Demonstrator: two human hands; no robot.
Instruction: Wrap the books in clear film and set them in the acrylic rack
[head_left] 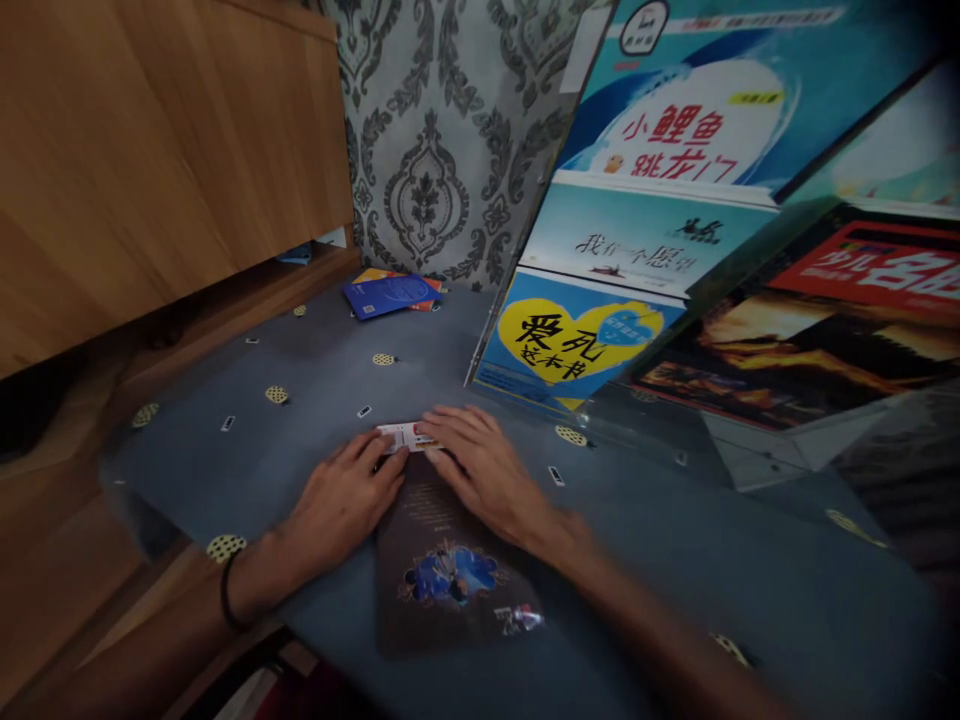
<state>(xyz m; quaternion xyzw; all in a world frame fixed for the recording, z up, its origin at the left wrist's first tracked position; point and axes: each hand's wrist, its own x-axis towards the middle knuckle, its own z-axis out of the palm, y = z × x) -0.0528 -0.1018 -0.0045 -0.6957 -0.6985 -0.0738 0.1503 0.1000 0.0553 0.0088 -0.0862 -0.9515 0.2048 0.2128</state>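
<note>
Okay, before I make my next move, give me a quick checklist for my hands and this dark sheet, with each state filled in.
1. Left hand at the white strip: ok, fingers at its left end.
2. Right hand at the strip's other end: ok, fingers over its right side.
3. Dark sheet resting on the patterned cloth: ok, it lies there below the strip.
4. Strip lined up with the sheet's far edge: cannot tell, fingers cover its ends.
5. How firmly the fingers press: cannot tell from this view.
6. Blue booklet out of the way: ok, it lies farther back, apart from both hands.
</note>
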